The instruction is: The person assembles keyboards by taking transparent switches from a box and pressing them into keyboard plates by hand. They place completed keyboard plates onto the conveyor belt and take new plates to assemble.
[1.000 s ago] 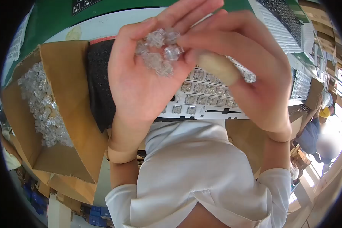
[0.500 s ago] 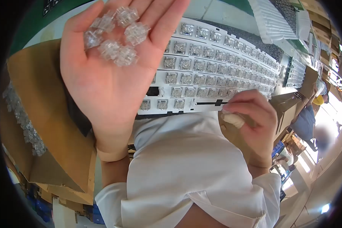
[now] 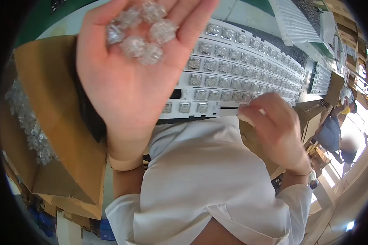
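1. The left hand (image 3: 129,81) is palm up and spread, with six clear switches (image 3: 163,30) lying loose on it; it blocks the view of the left end of the white plate (image 3: 212,110).
2. That plate lies beyond the person's body, set with rows of similar switches.
3. The right hand (image 3: 276,122), well apart from the left, covers the plate's near edge toward the right, finger and thumb drawn together; whether they pinch anything or touch the plate, I cannot tell.
4. At left stands a cardboard box (image 3: 61,102) holding a heap of clear pieces (image 3: 30,122); black material (image 3: 88,102) shows between box and left wrist.
5. Far right lies white ribbed sheeting (image 3: 290,20).
6. Further right, another person (image 3: 329,132) is in dark clothing.
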Tool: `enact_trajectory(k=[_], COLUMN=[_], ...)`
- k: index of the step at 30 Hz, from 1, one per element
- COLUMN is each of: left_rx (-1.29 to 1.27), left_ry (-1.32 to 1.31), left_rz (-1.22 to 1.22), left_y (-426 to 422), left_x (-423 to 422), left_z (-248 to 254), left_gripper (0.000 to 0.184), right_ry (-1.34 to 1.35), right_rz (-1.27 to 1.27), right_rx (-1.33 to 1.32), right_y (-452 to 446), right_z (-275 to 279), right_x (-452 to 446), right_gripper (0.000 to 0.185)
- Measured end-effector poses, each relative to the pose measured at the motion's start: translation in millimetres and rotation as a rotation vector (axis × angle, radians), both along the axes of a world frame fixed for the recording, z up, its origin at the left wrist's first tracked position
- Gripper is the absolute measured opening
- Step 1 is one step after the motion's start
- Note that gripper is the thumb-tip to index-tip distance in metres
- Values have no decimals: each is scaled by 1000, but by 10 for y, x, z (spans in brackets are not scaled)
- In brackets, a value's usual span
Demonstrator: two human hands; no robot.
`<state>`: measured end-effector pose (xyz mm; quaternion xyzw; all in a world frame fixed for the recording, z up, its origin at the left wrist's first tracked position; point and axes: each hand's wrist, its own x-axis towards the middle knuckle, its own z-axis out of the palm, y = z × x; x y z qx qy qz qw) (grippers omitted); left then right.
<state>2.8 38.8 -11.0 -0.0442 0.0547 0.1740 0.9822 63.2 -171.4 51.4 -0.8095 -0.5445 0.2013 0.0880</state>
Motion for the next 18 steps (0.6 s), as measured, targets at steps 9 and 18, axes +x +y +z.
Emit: enact_trajectory(k=[9,18], left_rx=[-24,42], left_ry=[-44,-111], left_rz=[-85,-105], left_y=[106,98], left_x=[6,-33], left_z=[-30,-99], left_gripper=[60,60], right_ry=[85,30], right_rz=[30,200], right_rx=[-253,501], right_y=[441,1274], right_z=[118,-18], right_x=[305,417], right_gripper=[23,25])
